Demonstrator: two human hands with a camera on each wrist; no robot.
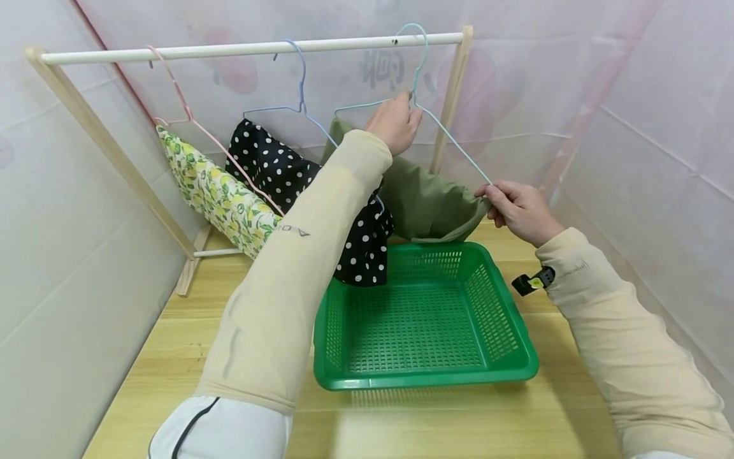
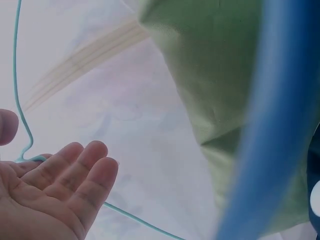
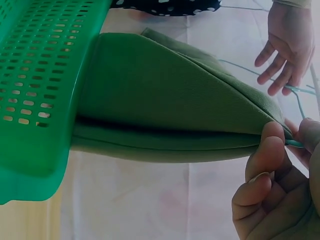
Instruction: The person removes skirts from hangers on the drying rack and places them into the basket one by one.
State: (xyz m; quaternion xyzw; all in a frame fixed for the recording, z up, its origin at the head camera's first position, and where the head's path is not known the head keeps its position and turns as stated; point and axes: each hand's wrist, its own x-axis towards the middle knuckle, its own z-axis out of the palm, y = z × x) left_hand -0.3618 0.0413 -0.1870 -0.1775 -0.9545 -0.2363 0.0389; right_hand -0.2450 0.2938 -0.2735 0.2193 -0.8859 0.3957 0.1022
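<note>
Pale sheeting (image 1: 516, 89) is backing a rack (image 1: 229, 50) where lemon-print cloth (image 1: 218, 194) and polka-dot cloth (image 1: 275, 162) are hanging, seemingly done; green cloth (image 1: 427, 201) is hanging on a turquoise hanger (image 1: 458, 146), right hand (image 1: 520, 210) pinching its corner (likely all that's left), left hand (image 1: 397, 123) extending loose fingers alongside.

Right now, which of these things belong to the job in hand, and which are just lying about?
Seemingly in the job:
olive cloth, its corner in the right grip
teal hanger
white rail holding it

Seemingly just there:
lemon-print cloth on the pink hanger
black dotted cloth on the blue hanger
green basket
</note>
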